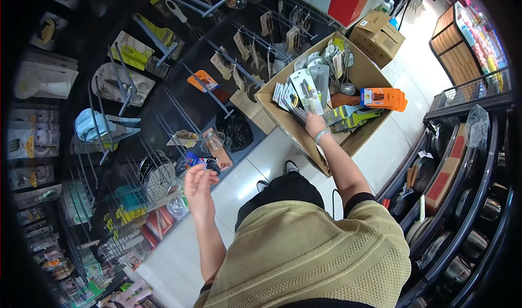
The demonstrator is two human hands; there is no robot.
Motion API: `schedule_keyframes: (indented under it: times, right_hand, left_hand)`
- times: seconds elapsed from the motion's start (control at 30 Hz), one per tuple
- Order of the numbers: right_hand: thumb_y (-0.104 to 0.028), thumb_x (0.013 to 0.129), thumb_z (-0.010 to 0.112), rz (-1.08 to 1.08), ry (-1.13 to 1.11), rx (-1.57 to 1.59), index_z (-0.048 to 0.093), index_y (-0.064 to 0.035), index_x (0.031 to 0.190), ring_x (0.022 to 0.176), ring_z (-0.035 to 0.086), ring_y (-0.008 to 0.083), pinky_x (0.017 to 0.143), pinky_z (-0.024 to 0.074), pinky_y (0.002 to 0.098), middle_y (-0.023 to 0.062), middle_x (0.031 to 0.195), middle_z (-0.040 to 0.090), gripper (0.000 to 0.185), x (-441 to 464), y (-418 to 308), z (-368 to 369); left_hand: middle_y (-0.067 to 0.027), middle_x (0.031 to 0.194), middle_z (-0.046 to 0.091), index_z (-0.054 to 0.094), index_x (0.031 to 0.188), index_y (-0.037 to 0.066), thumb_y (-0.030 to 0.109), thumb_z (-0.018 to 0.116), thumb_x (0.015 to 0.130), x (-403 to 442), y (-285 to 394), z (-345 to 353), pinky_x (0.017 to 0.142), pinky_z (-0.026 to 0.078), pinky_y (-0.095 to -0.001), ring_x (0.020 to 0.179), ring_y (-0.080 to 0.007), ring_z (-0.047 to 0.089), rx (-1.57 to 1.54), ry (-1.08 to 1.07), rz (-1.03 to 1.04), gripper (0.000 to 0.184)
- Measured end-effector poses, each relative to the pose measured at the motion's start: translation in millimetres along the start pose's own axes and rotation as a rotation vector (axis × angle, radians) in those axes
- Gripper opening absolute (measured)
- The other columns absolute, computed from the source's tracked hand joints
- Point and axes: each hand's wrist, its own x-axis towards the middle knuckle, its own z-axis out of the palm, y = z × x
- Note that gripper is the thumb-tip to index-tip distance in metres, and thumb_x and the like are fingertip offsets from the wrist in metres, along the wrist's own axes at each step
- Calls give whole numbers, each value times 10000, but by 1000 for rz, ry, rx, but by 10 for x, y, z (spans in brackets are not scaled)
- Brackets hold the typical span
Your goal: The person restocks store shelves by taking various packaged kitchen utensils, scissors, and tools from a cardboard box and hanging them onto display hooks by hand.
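My right hand (315, 125) reaches into a large open cardboard box (348, 147), its fingers closed at the lower end of a white carded utensil pack (305, 90). Green-and-grey packs (348, 117) lie just right of that hand, and an orange-carded bundle (383, 98) rests across the box's right edge. Ladles and more carded tools fill the far part of the box. My left hand (199, 182) is raised beside the rack hooks, fingers apart and slightly curled, with nothing seen in it. Near its fingertips is a small blue package (194, 159).
A dark wall rack with long metal hooks (198, 96) and hanging kitchen tools runs along the left. Behind the box stands a smaller carton (376, 38). Shelves of pans (424, 172) line the right. White floor tiles (261, 158) lie around my feet.
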Motion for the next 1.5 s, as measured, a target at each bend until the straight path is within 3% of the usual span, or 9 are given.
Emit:
schedule_keyframes:
  times: [0.43,0.5,0.67,0.87,1.03,1.1,1.27,1.4,1.5]
  right_hand:
    - [-54,761,597,-136,454,263,573,53,848,614,587,398,546,469,419,254,654,575,140,-668,-90,-1650]
    - [-96,784,623,-84,481,511,581,71,935,637,626,309,579,469,344,244,719,607,230,-847,-175,-1977]
    - [-84,823,605,-27,288,1218,578,70,1027,807,581,122,730,457,263,76,947,636,258,-1126,-483,-2231]
    - [-12,821,541,53,-212,1566,538,107,1074,934,610,211,829,481,317,144,1008,621,279,-1184,-968,-2137]
    - [-253,907,469,-80,-739,1474,507,90,1136,853,651,243,736,528,297,182,1015,626,414,-1066,-1470,-2022]
    - [-455,930,379,-243,-1014,1347,497,22,1187,878,641,226,731,513,280,157,1058,614,555,-977,-1708,-2103]
    - [-454,912,448,-459,-585,1053,486,-63,1237,1051,527,165,894,404,302,88,1198,534,510,-885,-2338,-1479]
    - [-375,947,432,-459,-1305,1160,458,-37,1261,1086,506,139,928,392,299,81,1203,538,463,-1070,-2719,-852]
    - [-348,962,410,-139,-1434,1197,462,-4,1247,1083,514,148,922,410,293,85,1217,532,450,-1426,-2997,-795]
  left_hand:
    - [-129,921,620,497,1130,5,112,651,809,-56,-433,694,809,459,-296,894,-179,593,680,-488,63,372]
    - [-169,1089,553,479,1189,38,150,679,770,-28,-509,898,880,416,-360,1036,-251,529,782,-489,430,477]
    - [-178,1380,333,415,1326,133,207,735,661,-75,-312,1334,1026,203,-510,1294,-344,296,1103,-414,804,741]
    - [-144,1135,580,599,1124,142,129,564,734,-2,-198,935,853,462,-403,1070,-327,551,1167,6,1204,392]
    - [-125,938,645,638,1031,121,181,619,737,-94,-228,316,727,505,-344,834,-274,641,1153,158,1138,301]
    - [-120,908,647,641,1015,106,180,648,755,-256,-139,127,678,508,-325,766,-238,643,991,170,636,271]
    - [-76,941,642,579,1075,15,98,651,807,-501,-479,-411,693,509,-287,768,-145,625,-102,327,16,289]
    - [-91,1032,620,514,1146,-11,52,628,803,-757,-465,-555,829,487,-316,928,-174,607,-620,300,2,367]
    - [-98,1069,604,479,1194,2,54,611,814,-922,-455,-647,836,487,-329,955,-189,599,-714,353,16,406]
